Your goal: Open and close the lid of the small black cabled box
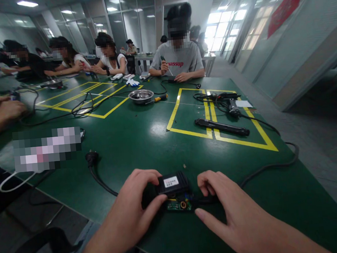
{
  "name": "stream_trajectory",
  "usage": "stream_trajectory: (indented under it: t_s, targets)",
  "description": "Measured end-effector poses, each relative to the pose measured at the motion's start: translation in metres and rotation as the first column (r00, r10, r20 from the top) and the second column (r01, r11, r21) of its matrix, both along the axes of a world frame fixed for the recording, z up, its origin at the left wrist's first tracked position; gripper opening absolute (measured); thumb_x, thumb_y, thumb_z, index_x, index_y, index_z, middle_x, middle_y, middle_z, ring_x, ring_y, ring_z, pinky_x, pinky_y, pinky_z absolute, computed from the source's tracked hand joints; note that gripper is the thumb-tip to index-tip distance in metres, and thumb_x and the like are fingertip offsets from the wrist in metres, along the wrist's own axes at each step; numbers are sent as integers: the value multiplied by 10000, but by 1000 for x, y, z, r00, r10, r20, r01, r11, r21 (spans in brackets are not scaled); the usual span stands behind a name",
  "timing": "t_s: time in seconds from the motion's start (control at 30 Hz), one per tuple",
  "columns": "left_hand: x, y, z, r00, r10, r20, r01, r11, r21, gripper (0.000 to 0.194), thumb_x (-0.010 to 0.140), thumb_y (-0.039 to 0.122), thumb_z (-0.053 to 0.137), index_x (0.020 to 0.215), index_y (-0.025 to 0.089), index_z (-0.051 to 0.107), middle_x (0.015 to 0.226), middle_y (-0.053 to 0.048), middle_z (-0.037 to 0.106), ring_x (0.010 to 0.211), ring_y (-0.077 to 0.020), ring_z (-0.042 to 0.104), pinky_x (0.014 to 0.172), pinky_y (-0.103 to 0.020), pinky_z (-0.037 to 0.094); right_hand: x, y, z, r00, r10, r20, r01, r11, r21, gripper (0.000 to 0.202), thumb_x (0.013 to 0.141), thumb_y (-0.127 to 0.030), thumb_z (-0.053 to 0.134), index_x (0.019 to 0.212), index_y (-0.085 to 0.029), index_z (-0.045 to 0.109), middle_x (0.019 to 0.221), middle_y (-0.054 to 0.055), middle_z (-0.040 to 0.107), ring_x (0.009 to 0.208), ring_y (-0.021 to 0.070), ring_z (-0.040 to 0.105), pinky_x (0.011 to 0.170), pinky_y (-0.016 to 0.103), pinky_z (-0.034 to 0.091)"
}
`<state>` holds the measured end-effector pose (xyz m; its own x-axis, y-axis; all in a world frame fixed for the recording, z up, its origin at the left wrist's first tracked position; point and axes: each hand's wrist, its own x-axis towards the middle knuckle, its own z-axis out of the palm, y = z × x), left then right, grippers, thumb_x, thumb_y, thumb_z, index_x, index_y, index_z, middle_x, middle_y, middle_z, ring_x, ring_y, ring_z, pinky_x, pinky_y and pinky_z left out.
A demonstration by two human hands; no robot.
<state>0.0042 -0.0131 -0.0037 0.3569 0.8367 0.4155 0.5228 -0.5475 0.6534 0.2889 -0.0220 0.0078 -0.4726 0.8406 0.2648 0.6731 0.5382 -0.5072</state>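
Head camera: I have the left hand (136, 200) with its thumb and fingers closed on a black ribbed cover (183, 183) bearing a white label, tilted above a green circuit board (177, 205) at the near side of the table (122, 132). My right hand (230, 207) is just beside the board, thumb and fingers parted around a gap, with a black cable (206, 200) running behind them. Farther out I see a power plug (92, 158) to the left, a metal bowl (141, 100) with an orange-and-black-handled screwdriver (160, 98) against it, and a long black housing (223, 127) across yellow tape (189, 132).
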Motion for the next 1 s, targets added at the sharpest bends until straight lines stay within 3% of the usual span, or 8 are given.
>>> stream_trajectory:
  t_s: [0.07,0.17,0.23,0.4,0.57,0.7,1.0]
  targets:
    - [0,4,-6,992,120,-27,-118,992,41,170,1025,126,675,1123,261,646,1242,-85,803,1117,-284,756,968,-462,650,0,0,1,1000,8,6,-8,1000,5,185,916,-148,674,990,-257,545,886,32,640,753,244,618,676,387,511]
    - [0,10,-12,979,173,-110,-170,985,39,152,1026,103,642,1032,254,654,1271,-101,819,1149,-306,760,975,-503,656,-1,1,0,998,62,13,-62,998,4,182,941,-99,633,1006,-257,569,918,47,677,797,251,658,707,385,532]
    - [0,12,-11,977,149,-153,-145,989,35,169,1038,92,628,1021,252,682,1279,-102,827,1173,-308,761,979,-502,661,-2,1,-2,997,83,9,-83,997,-6,184,955,-88,630,1016,-256,587,939,54,700,828,255,681,732,388,552]
    - [-1,3,-1,986,74,-151,-45,982,183,203,1081,127,594,1094,249,756,1364,-134,755,1148,-287,747,958,-439,655,-3,1,-4,997,77,-14,-78,995,-59,155,975,-105,633,1015,-249,592,943,45,708,810,243,695,714,380,557]
    - [1,-8,3,960,-68,-272,127,970,206,164,1098,128,583,1098,228,713,1005,-65,772,853,-237,708,736,-337,568,-3,1,-2,996,80,-29,-82,993,-87,158,969,-103,651,1002,-245,592,933,29,703,790,233,693,677,363,513]
    - [3,-8,2,949,-63,-307,128,972,197,176,1116,136,559,1082,227,705,944,-52,758,809,-238,691,690,-338,528,-3,2,-3,995,87,-45,-90,994,-68,144,975,-103,641,1010,-239,605,945,35,704,803,234,697,686,363,518]
    - [0,-7,1,975,-82,-205,128,966,224,156,1131,139,599,1125,215,735,992,-51,770,837,-211,723,703,-302,560,-2,5,-3,988,100,-119,-101,995,2,116,982,-129,624,1001,-243,610,922,28,697,781,213,694,662,335,513]
